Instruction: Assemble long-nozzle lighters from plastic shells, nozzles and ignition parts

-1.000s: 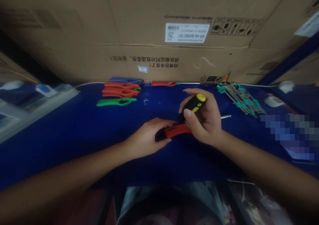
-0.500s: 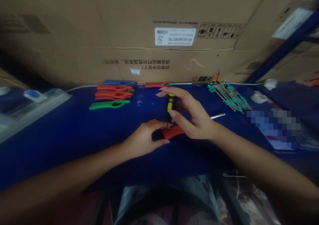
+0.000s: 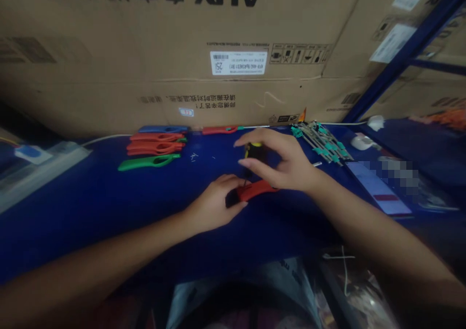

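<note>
A red plastic handle piece [image 3: 257, 189] with a black end lies on the blue table [image 3: 91, 203]. My left hand [image 3: 214, 204] presses down on its black end, fingers curled over it. My right hand [image 3: 280, 161] grips a yellow-and-black screwdriver [image 3: 253, 150] from above, fingers wrapped round its handle. The screwdriver stands nearly upright with its tip on the red piece, just beside my left fingertips.
Several red, green and blue handles [image 3: 155, 146] lie in a row at the back left; another red one [image 3: 218, 130] sits by the large cardboard box [image 3: 182, 52]. A bundle of green-tipped metal rods [image 3: 322, 142] lies back right. A grey tray [image 3: 40, 166] is at the left.
My right hand has turned the screwdriver from tilted to nearly upright and regripped it from above. My left hand stayed on the red piece. The view has tilted up a little.
</note>
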Motion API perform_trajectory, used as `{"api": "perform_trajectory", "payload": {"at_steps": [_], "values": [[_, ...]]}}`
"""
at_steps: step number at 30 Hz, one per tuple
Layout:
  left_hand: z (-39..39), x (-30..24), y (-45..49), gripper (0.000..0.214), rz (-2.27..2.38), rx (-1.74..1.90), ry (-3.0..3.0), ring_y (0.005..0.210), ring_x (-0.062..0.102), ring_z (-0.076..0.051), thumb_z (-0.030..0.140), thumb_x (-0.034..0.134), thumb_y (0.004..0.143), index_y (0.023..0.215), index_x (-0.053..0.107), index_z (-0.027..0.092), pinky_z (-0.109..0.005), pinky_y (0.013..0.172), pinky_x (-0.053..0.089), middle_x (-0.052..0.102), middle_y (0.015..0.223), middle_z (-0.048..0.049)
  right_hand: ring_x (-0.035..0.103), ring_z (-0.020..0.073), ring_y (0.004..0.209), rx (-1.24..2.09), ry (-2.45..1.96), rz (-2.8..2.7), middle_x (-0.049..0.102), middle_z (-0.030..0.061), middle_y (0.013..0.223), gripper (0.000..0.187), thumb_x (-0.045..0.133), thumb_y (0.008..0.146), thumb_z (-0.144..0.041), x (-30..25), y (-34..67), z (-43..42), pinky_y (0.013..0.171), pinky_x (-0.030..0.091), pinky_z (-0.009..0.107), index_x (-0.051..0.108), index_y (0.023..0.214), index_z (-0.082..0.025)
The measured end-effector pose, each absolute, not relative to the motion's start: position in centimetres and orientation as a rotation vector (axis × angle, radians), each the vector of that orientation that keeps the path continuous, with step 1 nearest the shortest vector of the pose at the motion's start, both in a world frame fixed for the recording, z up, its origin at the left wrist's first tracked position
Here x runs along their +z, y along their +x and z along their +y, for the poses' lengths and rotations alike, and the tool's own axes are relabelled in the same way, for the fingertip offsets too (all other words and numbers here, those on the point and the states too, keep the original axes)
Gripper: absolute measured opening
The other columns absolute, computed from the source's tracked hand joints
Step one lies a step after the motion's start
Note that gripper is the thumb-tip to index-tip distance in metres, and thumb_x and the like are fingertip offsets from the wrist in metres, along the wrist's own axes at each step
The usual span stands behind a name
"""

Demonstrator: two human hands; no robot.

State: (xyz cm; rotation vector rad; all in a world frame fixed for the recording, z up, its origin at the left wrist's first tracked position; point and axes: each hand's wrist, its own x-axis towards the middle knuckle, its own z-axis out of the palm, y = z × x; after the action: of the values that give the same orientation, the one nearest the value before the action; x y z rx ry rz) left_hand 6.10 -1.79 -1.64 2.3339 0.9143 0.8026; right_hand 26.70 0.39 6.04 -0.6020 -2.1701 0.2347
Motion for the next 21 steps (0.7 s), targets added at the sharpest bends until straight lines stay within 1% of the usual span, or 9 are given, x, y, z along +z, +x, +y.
{"api": "perform_trajectory", "payload": {"at_steps": [2, 3, 5, 7, 12, 14, 16, 18, 21], "values": [[-1.75, -1.74, 5.83, 0.034, 0.909, 0.806, 2.355, 0.112, 0.063, -0.028, 0.023, 0.069, 0.085, 0.119, 0.064, 0.02, -0.047, 0.102, 0.049, 0.069, 0.118, -0.0103, 0.068, 0.0197, 0.084, 0.077, -0.645, -2.139, 0.073, 0.0065, 0.099, 0.03, 0.067, 0.091, -0.044, 5.84, 26.67, 0.31, 0.078, 0.056, 0.032, 0.068, 0.112, -0.023], [-1.75, -1.75, 5.68, 0.033, 0.898, 0.801, 2.366, 0.111, 0.063, -0.028, 0.022, 0.068, 0.086, 0.118, 0.064, 0.02, -0.047, 0.101, 0.05, 0.069, 0.116, -0.0098, 0.068, 0.0196, 0.084, 0.093, -0.656, -2.151, 0.073, 0.0072, 0.103, 0.033, 0.063, 0.093, -0.044, 5.79, 26.6, 0.21, 0.08, 0.056, 0.033, 0.066, 0.118, -0.023], [-1.76, -1.68, 5.45, 0.03, 0.871, 0.78, 2.38, 0.106, 0.063, -0.026, 0.021, 0.067, 0.087, 0.117, 0.064, 0.019, -0.044, 0.099, 0.051, 0.069, 0.112, -0.0087, 0.067, 0.016, 0.081, 0.33, -0.649, -2.194, 0.07, 0.0075, 0.118, 0.041, 0.045, 0.103, -0.04, 5.82, 26.37, -0.03, 0.078, 0.057, 0.031, 0.053, 0.14, -0.025], [-1.75, -1.63, 5.34, 0.03, 0.856, 0.76, 2.389, 0.104, 0.063, -0.025, 0.02, 0.066, 0.088, 0.118, 0.064, 0.018, -0.044, 0.098, 0.051, 0.069, 0.11, -0.0086, 0.067, 0.0126, 0.077, 0.568, -0.62, -2.201, 0.067, 0.0062, 0.123, 0.045, 0.036, 0.106, -0.035, 5.87, 26.14, -0.22, 0.073, 0.057, 0.028, 0.041, 0.15, -0.028], [-1.66, -1.8, 5.37, 0.031, 0.861, 0.775, 2.397, 0.11, 0.061, -0.026, 0.023, 0.067, 0.089, 0.119, 0.062, 0.017, -0.046, 0.102, 0.049, 0.066, 0.118, -0.0113, 0.07, 0.0206, 0.086, 0.213, -0.692, -2.058, 0.074, 0.0071, 0.108, 0.034, 0.071, 0.088, -0.044, 5.44, 26.01, -0.14, 0.081, 0.057, 0.033, 0.07, 0.117, -0.025], [-1.68, -1.78, 5.39, 0.03, 0.844, 0.77, 2.393, 0.109, 0.061, -0.026, 0.022, 0.065, 0.09, 0.119, 0.062, 0.017, -0.045, 0.102, 0.049, 0.066, 0.117, -0.0105, 0.07, 0.0206, 0.086, 0.293, -0.707, -2.048, 0.072, 0.0077, 0.115, 0.038, 0.062, 0.093, -0.047, 5.3, 26.04, -0.09, 0.08, 0.058, 0.033, 0.066, 0.125, -0.027], [-1.73, -1.69, 5.39, 0.029, 0.823, 0.76, 2.385, 0.108, 0.061, -0.025, 0.02, 0.065, 0.089, 0.118, 0.062, 0.018, -0.044, 0.101, 0.05, 0.067, 0.115, -0.0094, 0.068, 0.0154, 0.077, 0.619, -0.68, -2.075, 0.068, 0.0069, 0.124, 0.045, 0.045, 0.103, -0.045, 5.3, 26.02, -0.02, 0.071, 0.058, 0.029, 0.05, 0.144, -0.03], [-1.8, -1.67, 5.36, 0.029, 0.802, 0.759, 2.377, 0.109, 0.061, -0.025, 0.019, 0.066, 0.088, 0.117, 0.063, 0.017, -0.043, 0.101, 0.05, 0.067, 0.114, -0.0094, 0.063, 0.0099, 0.064, 0.899, -0.62, -2.096, 0.068, 0.0055, 0.121, 0.046, 0.039, 0.106, -0.041, 5.35, 25.99, 0.16, 0.059, 0.056, 0.025, 0.038, 0.151, -0.031], [-1.86, -1.82, 5.29, 0.034, 0.795, 0.756, 2.383, 0.112, 0.061, -0.025, 0.02, 0.068, 0.088, 0.121, 0.062, 0.017, -0.043, 0.103, 0.049, 0.066, 0.117, -0.0104, 0.061, 0.009, 0.063, 0.721, -0.584, -2.093, 0.071, 0.0033, 0.105, 0.037, 0.058, 0.099, -0.039, 5.26, 26.05, 0.61, 0.058, 0.053, 0.022, 0.055, 0.133, -0.025]]}}
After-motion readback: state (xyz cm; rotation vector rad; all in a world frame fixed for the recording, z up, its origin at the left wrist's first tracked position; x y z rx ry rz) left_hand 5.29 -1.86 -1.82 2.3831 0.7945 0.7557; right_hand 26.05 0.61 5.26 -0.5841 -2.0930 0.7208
